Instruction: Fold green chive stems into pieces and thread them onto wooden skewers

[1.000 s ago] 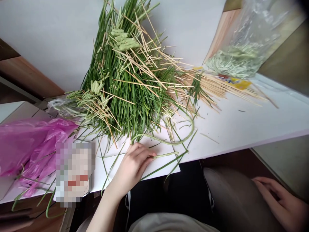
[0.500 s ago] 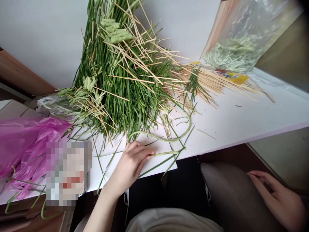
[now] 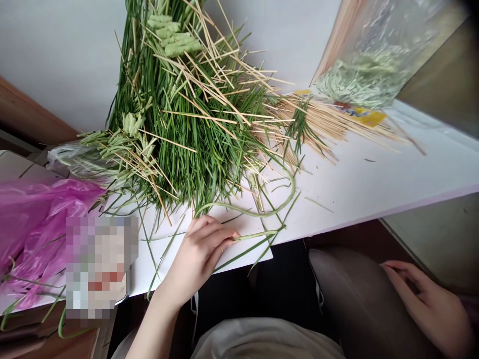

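My left hand (image 3: 204, 254) rests at the front of the white table, thumb and fingers pinched on a long green bean (image 3: 258, 212). One short end of the bean sticks out to the right past my fingertips. Beyond my knuckles the rest curves away in a wide loop toward the chives. A large heap of green chives (image 3: 202, 149), some on thin bamboo skewers (image 3: 322, 119), lies just behind. My right hand (image 3: 430, 304) is low at the right beside a grey-clad knee, thumb and finger tips together. The leg partly hides those tips, so anything held there is not visible.
Skewered pale green bundles (image 3: 175, 37) lie on the heap. A clear bag (image 3: 366, 75) of pale green pieces stands at the back right. To the left are a pink plastic bag (image 3: 56, 204) and a blurred-out object (image 3: 108, 259). Loose leaves lie along the table edge.
The view has shifted slightly, so most things sit a little further left and up. My left hand keeps its pinch on the long bean. Nothing else has visibly moved.
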`<state>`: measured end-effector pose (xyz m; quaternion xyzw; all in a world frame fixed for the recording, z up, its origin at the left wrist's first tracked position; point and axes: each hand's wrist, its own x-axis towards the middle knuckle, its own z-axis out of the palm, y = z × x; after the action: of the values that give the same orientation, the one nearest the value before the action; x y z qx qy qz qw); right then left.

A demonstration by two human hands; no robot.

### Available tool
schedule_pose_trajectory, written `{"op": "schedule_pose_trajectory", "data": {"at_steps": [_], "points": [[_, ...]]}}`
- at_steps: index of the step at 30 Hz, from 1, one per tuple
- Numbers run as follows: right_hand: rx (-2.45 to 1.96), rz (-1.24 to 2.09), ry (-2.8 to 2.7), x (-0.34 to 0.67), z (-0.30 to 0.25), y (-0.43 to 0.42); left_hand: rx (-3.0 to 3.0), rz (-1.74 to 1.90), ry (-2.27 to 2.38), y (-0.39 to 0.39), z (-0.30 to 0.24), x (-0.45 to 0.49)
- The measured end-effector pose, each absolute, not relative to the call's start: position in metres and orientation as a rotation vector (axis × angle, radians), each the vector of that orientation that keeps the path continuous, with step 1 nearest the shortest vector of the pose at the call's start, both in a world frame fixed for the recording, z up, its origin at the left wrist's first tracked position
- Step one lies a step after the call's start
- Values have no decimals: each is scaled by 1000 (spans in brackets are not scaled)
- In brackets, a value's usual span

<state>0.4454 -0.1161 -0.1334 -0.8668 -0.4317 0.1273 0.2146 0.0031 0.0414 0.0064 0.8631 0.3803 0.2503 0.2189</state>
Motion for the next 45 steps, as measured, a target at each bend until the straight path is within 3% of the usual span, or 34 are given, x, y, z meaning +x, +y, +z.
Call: {"op": "schedule_pose_trajectory", "data": {"at_steps": [4,45], "points": [[-2421,542,-1144,446,-128,-114,2377,762,1044,40,11,5],[-2483,554,-1113,442,-119,-114,2361,725,1009,41,12,5]]}}
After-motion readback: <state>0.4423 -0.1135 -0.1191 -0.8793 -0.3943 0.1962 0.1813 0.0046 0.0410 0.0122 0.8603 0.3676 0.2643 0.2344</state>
